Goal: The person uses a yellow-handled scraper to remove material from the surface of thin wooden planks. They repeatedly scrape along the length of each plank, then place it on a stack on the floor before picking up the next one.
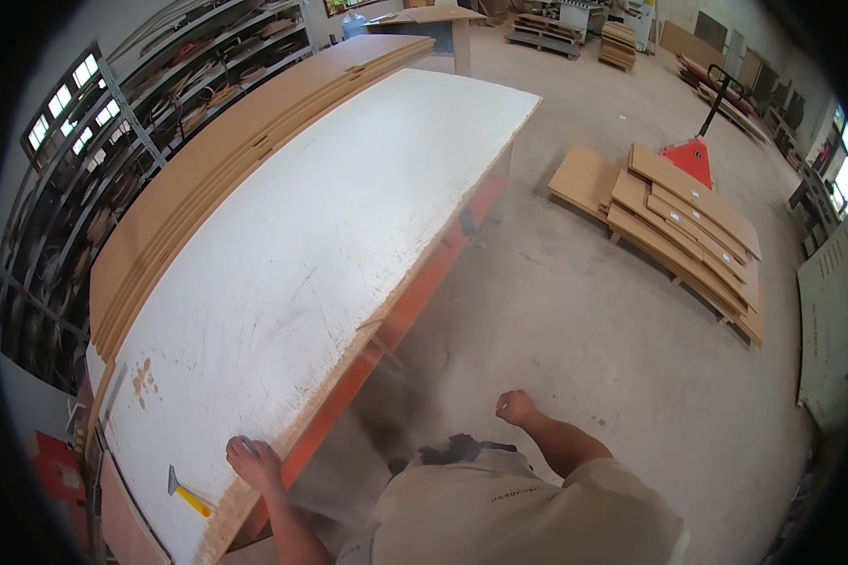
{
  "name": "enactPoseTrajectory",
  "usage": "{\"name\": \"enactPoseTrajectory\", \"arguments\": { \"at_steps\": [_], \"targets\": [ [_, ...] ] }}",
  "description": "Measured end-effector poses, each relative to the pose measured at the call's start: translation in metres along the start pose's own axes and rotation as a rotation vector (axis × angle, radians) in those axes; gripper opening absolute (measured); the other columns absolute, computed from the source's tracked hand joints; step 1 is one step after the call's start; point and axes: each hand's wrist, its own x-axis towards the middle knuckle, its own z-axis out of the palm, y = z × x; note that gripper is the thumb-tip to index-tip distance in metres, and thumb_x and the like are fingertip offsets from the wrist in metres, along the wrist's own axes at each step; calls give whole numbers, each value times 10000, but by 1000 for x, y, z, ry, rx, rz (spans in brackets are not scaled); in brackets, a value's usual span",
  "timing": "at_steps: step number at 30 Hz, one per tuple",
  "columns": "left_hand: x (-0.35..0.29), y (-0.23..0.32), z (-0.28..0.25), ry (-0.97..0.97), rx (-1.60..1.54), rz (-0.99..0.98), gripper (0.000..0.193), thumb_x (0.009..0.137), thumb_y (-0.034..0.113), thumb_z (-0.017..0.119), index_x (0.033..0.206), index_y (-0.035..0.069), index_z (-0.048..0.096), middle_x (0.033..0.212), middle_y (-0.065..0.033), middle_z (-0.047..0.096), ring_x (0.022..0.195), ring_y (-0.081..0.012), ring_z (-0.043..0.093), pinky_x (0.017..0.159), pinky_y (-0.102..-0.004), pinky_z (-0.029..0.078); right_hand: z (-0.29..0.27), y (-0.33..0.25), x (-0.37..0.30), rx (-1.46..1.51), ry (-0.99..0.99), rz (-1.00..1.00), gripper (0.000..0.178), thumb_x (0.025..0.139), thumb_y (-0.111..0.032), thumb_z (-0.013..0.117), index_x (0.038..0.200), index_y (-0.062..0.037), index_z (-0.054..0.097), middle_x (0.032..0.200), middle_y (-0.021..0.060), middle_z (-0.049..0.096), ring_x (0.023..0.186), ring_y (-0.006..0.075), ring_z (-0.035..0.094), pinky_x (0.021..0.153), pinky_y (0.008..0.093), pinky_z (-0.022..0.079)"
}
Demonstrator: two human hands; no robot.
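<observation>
My left hand [257, 463] is over the near right edge of a long white-topped workbench [292, 226], its fingers curled. A small greyish bit shows between them, too little to name. Just left of that hand, a scraper [190, 493] with a yellow handle and a flat metal head lies on the white top. Away from the bench, my right hand [515, 408] hangs over the floor at my right side, closed like a fist. A tiny pale spot shows at its fingers; what it is, I cannot tell.
Stacked brown boards [217, 151] line the bench's far left side, before metal shelving [141, 113]. More panels [678, 226] lie piled on the floor to the right, beside a red pallet jack [690, 162]. Orange beams [349, 381] run under the bench edge.
</observation>
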Motion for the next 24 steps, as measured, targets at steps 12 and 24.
{"name": "enactPoseTrajectory", "arguments": {
  "at_steps": [12, 24],
  "targets": [
    [3, 10, 1, 51, -69, -20, 338, 783, 133, 632, 1079, -26, 594, 1221, -267, 587, 1120, -451, 548, 967, -543, 460, 13, 24, 0, 49, 63, -164, 151, 727, -223, 818, 774, -91, 760, 885, 174, 699, 912, 362, 640, 783, 453, 521],
    [-2, 15, -16, 51, -72, -83, 349, 802, 187, 655, 1100, 8, 618, 1247, -188, 605, 1178, -371, 552, 999, -489, 457, -124, -329, -24, 212, 139, -1096, 191, 682, -35, 804, 845, -104, 732, 1070, 73, 657, 1113, 345, 539, 962, 453, 449]
  ]
}}
